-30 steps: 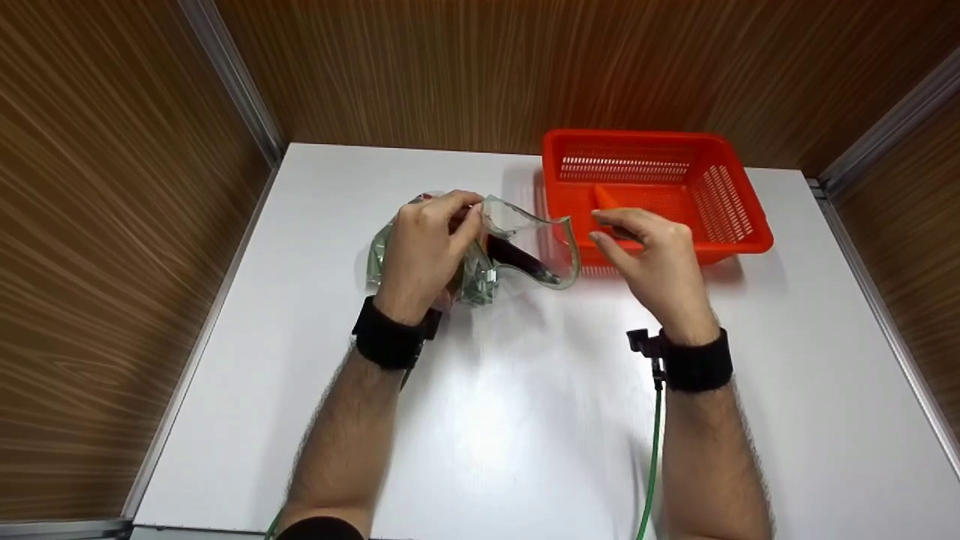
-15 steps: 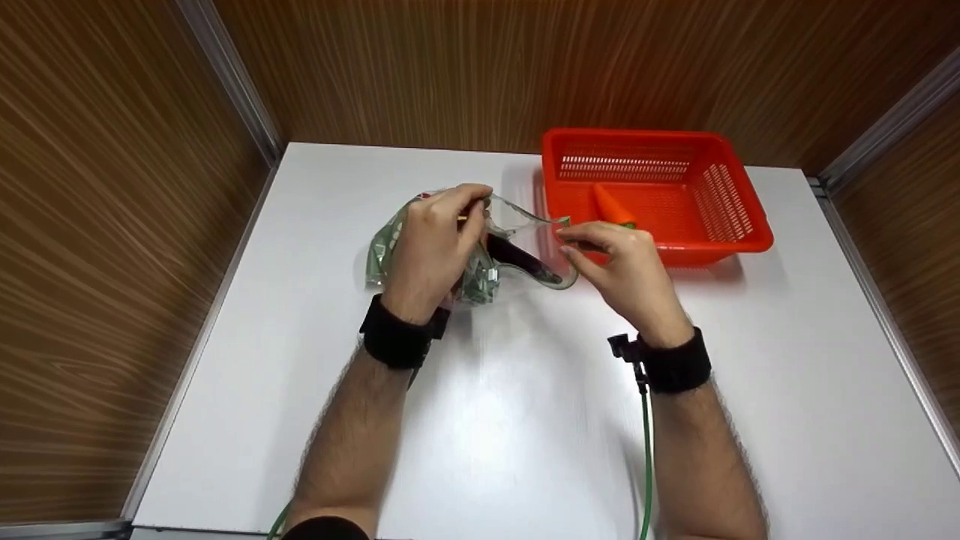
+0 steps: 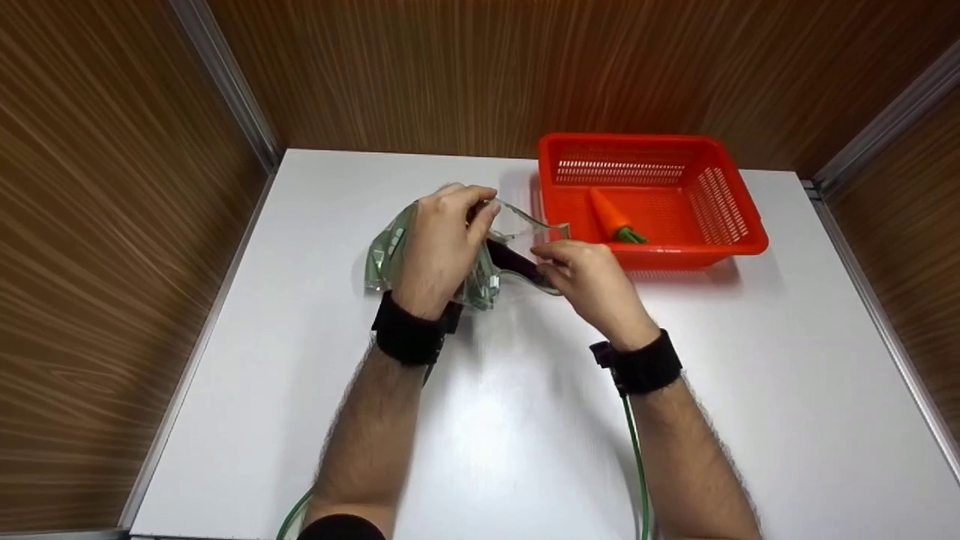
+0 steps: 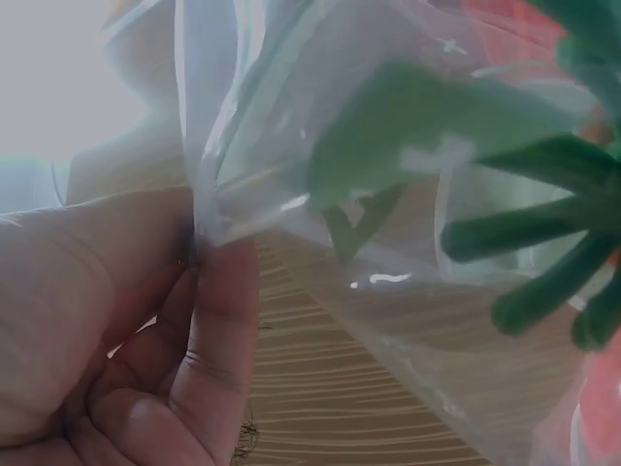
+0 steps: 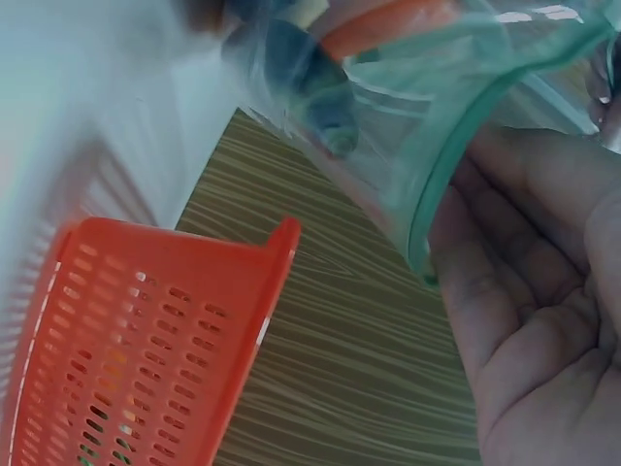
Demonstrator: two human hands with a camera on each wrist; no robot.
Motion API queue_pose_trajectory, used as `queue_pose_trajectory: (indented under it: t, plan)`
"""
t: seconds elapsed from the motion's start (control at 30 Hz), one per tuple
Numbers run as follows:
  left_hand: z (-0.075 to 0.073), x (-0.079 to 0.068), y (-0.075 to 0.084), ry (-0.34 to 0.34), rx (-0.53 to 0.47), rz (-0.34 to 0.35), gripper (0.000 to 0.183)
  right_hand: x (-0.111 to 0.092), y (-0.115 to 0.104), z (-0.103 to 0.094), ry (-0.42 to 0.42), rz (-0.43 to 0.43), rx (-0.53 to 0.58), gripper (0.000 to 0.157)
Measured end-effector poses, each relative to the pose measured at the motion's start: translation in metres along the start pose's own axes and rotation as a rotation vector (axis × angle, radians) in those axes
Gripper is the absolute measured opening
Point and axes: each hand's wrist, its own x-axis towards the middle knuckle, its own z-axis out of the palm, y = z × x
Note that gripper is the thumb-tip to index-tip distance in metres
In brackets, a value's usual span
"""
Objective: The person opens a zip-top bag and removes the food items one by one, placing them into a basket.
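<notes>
A clear plastic bag with green print [image 3: 386, 251] lies on the table in the head view. My left hand [image 3: 446, 244] pinches the edge of its mouth between thumb and fingertips. A dark purple eggplant [image 3: 512, 260] shows through the clear film near the mouth. In the left wrist view, a green leafy top [image 4: 572, 214] shows with the bag. Through the film in the right wrist view is something orange [image 5: 388, 24]. My right hand [image 3: 592, 281] is at the bag's mouth near the eggplant, thumb and fingers bent and slightly apart, nothing between them.
Behind my right hand stands a red plastic basket [image 3: 731, 247]. A carrot with a green top [image 3: 611, 215] lies in it. Wood-grain walls [image 3: 450, 82] enclose the back and sides of the white table [image 3: 495, 427]. A green cable [image 3: 636, 450] trails from my right wrist.
My right hand has moved left from the basket's front to the bag's mouth, uncovering the carrot. The left hand keeps its pinch on the bag and has shifted slightly right.
</notes>
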Motion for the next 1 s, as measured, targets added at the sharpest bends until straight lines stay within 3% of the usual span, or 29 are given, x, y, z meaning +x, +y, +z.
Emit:
queue_pose_trajectory:
  t: [0.27,0.7,1.0]
  plan:
    - [0.002,-0.002,-0.003,-0.026,-0.013,0.004,0.021,0.001,0.0,0.014,-0.076,0.064,-0.102,0.028]
    - [-0.003,0.0,-0.007,-0.03,0.036,-0.002,0.017,0.001,0.0,0.024,-0.089,0.099,-0.216,0.016]
    - [0.001,-0.001,-0.005,-0.096,-0.009,-0.019,0.017,0.001,0.003,0.036,-0.097,0.119,-0.319,0.017]
